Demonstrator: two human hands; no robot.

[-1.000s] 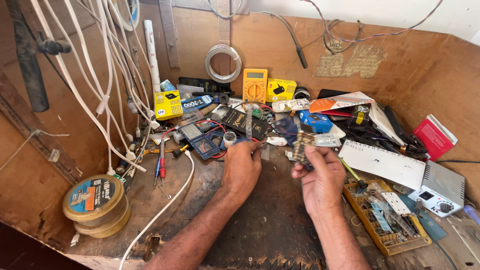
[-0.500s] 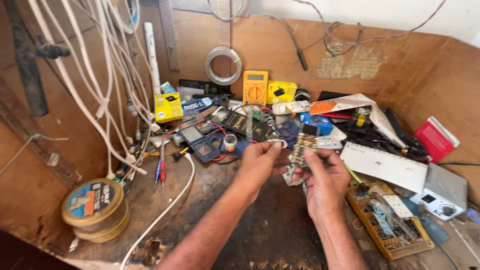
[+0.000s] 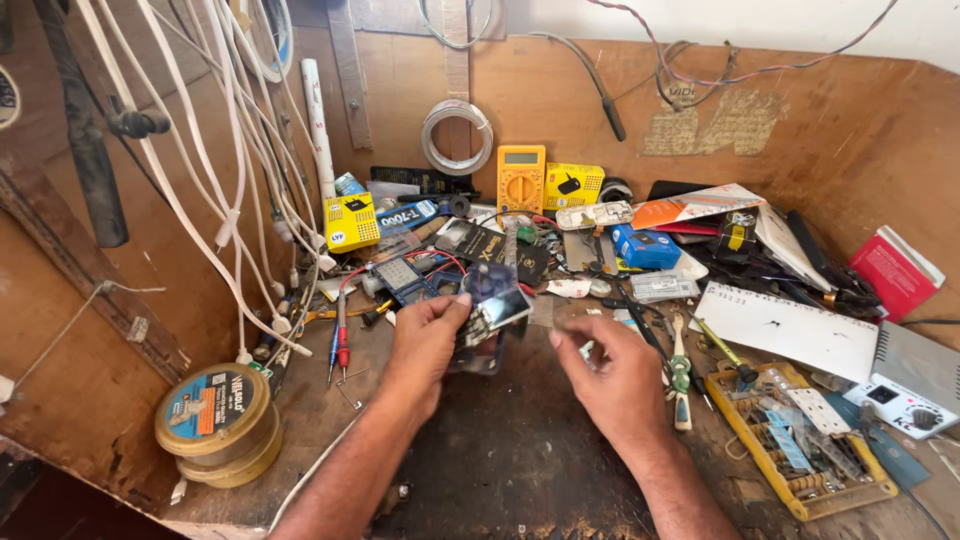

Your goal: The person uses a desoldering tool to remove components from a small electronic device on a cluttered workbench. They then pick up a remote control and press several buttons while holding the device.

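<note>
My left hand [image 3: 425, 345] pinches a small dark phone part [image 3: 497, 310] with a glossy screen face between thumb and fingers, just above the dark work mat [image 3: 500, 450]. The part is motion-blurred, so its details are unclear. My right hand [image 3: 610, 375] hovers a little to the right of it, fingers loosely curled and apart, touching nothing. A gap separates this hand from the part.
White cables [image 3: 230, 220] hang at the left over solder spools [image 3: 212, 420]. A yellow multimeter [image 3: 521, 180], small boxes and phone parts crowd the back of the bench. A toothbrush [image 3: 680, 375], a yellow parts tray [image 3: 800, 440] and a white sheet [image 3: 790, 330] lie to the right.
Both hands held the part upright between them before. Now my right hand has let go and dropped lower to the right, and my left hand has turned the part flat.
</note>
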